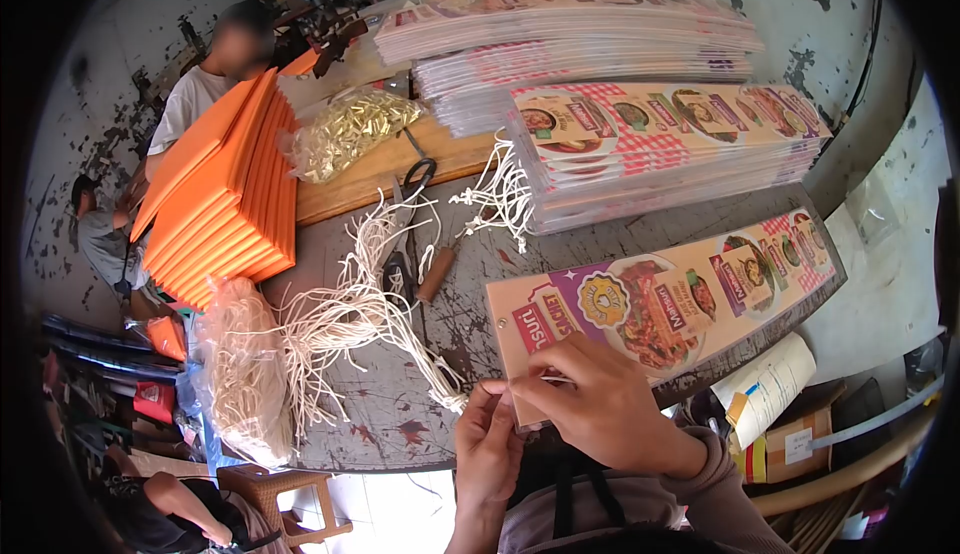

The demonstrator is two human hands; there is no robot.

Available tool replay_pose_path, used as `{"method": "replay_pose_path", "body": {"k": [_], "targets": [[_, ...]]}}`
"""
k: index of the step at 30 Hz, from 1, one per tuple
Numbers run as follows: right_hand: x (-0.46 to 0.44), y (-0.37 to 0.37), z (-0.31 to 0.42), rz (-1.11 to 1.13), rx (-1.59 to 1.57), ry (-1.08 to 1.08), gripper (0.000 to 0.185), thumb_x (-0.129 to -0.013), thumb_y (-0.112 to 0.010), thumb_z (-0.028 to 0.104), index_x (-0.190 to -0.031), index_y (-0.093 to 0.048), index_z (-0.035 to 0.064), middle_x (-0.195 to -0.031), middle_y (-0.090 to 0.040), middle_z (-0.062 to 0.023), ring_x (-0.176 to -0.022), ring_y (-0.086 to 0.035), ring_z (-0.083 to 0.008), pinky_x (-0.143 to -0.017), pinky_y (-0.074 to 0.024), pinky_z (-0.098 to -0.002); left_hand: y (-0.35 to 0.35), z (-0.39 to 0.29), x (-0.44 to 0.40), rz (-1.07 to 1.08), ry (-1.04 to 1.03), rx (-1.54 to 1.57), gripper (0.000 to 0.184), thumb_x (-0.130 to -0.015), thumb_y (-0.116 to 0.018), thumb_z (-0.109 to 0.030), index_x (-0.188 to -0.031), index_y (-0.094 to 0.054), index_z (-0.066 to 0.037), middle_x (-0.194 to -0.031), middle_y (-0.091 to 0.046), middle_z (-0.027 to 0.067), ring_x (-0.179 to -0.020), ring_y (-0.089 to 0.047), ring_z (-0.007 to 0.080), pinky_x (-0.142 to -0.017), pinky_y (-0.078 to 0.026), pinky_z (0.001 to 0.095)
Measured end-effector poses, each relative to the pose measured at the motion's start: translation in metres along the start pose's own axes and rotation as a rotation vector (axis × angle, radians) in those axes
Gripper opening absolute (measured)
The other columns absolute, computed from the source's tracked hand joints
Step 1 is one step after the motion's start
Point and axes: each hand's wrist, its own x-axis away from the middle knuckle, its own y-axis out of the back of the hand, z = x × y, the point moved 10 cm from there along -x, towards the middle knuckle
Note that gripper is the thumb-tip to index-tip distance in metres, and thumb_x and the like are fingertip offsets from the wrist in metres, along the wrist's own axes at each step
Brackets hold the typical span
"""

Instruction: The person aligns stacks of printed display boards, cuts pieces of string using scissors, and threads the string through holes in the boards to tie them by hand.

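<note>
**Busy at One Corner of a Long Card**

From the head view: pinching at the near left corner of a long card (665, 299) with finger and thumb of the right hand (590, 394), and with finger and thumb of the left hand (487, 444) just beside. Cannot tell about any string between the fingertips. Card lying flat on the dark table (490, 269), right by the body, with a small ring (502, 324) near its far left corner.

Likely partway along. Knotted white strings (505, 194) at the left end of the near pile of cards (680, 144), so seemingly done there. No string in sight on the back pile (570, 24), so perhaps left over. Plenty of loose string (345, 339) too.

On the card, in a red box: "SURI" and "SACHET". On a dark red label, a bit blurry, maybe "Mahsuri". Too tiny elsewhere to read.
</note>
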Motion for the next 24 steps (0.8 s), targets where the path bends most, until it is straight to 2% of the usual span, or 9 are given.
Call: {"method": "replay_pose_path", "body": {"k": [3,10,12,14,16,18,19,21,24], "targets": [[0.003,-0.004,-0.005,0.066,0.013,-0.073,0.018,-0.067,-0.060,0.014,-0.085,-0.058,0.0087,-0.080,-0.049,-0.0031,-0.075,-0.054,-0.0189,-0.057,-0.0453,-0.0320,-0.006,0.000,0.000,0.125,-0.035,0.060,0.012,-0.093,-0.042,-0.007,-0.101,-0.047,-0.001,-0.097,-0.057,0.0081,-0.084,-0.058,0.0109,-0.071,-0.049,0.0245],[0.037,0.017,-0.042,0.230,-0.117,-0.375,0.013,-0.077,-0.061,0.007,-0.089,-0.060,0.0052,-0.082,-0.055,-0.0090,-0.070,-0.057,-0.0254,-0.058,-0.0463,-0.0323,0.003,-0.001,0.009,-0.247,-0.170,0.132,0.008,-0.093,-0.041,-0.011,-0.098,-0.045,-0.006,-0.098,-0.056,0.0099,-0.082,-0.060,0.0162,-0.069,-0.051,0.0261],[0.059,0.030,-0.051,0.264,-0.310,-0.327,0.006,-0.080,-0.056,0.009,-0.084,-0.060,0.0051,-0.075,-0.057,-0.0101,-0.066,-0.059,-0.0295,-0.056,-0.0470,-0.0332,0.012,-0.003,0.011,-0.347,-0.180,0.168,0.009,-0.093,-0.040,-0.013,-0.098,-0.045,-0.007,-0.099,-0.056,0.0107,-0.082,-0.060,0.0183,-0.069,-0.052,0.0266],[0.091,0.043,-0.073,0.389,-0.468,-0.526,0.010,-0.083,-0.056,0.012,-0.080,-0.060,0.0042,-0.064,-0.058,-0.0080,-0.065,-0.061,-0.0249,-0.054,-0.0458,-0.0310,0.011,-0.010,0.007,-0.260,-0.203,0.292,0.013,-0.093,-0.039,-0.018,-0.097,-0.044,-0.007,-0.102,-0.056,0.0123,-0.091,-0.059,0.0212,-0.075,-0.051,0.0292],[0.149,0.069,-0.108,0.118,-0.694,-0.757,0.022,-0.087,-0.054,0.018,-0.070,-0.057,0.0051,-0.057,-0.054,-0.0071,-0.065,-0.061,-0.0212,-0.056,-0.0457,-0.0294,0.006,-0.015,0.006,-0.254,-0.203,0.310,0.014,-0.094,-0.038,-0.021,-0.094,-0.043,-0.008,-0.095,-0.055,0.0078,-0.092,-0.056,0.0182,-0.081,-0.049,0.0312],[0.158,0.109,-0.121,-0.377,-1.071,-0.323,0.029,-0.091,-0.048,0.021,-0.066,-0.053,0.0068,-0.068,-0.056,-0.0087,-0.075,-0.060,-0.0195,-0.066,-0.0499,-0.0347,0.005,-0.019,0.002,-0.243,-0.250,0.401,0.014,-0.094,-0.036,-0.021,-0.090,-0.041,-0.009,-0.082,-0.048,0.0019,-0.083,-0.052,0.0128,-0.079,-0.046,0.0285],[0.165,0.114,-0.123,-0.378,-1.065,-0.325,0.029,-0.091,-0.048,0.021,-0.066,-0.053,0.0068,-0.068,-0.056,-0.0087,-0.075,-0.060,-0.0195,-0.066,-0.0499,-0.0347,0.004,-0.018,-0.004,-0.239,-0.212,0.509,0.014,-0.095,-0.034,-0.021,-0.087,-0.039,-0.010,-0.071,-0.036,-0.0020,-0.069,-0.043,0.0085,-0.070,-0.043,0.0242],[0.195,0.132,-0.153,-0.846,-1.318,-0.613,0.032,-0.094,-0.043,0.027,-0.068,-0.048,0.0085,-0.082,-0.056,-0.0104,-0.083,-0.057,-0.0215,-0.079,-0.0486,-0.0453,0.004,-0.021,-0.009,-0.216,-0.196,0.499,0.014,-0.095,-0.034,-0.020,-0.086,-0.039,-0.010,-0.069,-0.034,-0.0027,-0.067,-0.041,0.0073,-0.067,-0.041,0.0238],[0.187,0.138,-0.161,-0.995,-1.649,-0.629,0.029,-0.094,-0.041,0.028,-0.073,-0.045,0.0085,-0.092,-0.055,-0.0094,-0.089,-0.055,-0.0203,-0.088,-0.0430,-0.0514,0.005,-0.022,-0.015,-0.277,-0.166,0.496,0.015,-0.096,-0.032,-0.019,-0.086,-0.039,-0.010,-0.064,-0.030,-0.0038,-0.060,-0.035,0.0055,-0.060,-0.038,0.0226]]}}
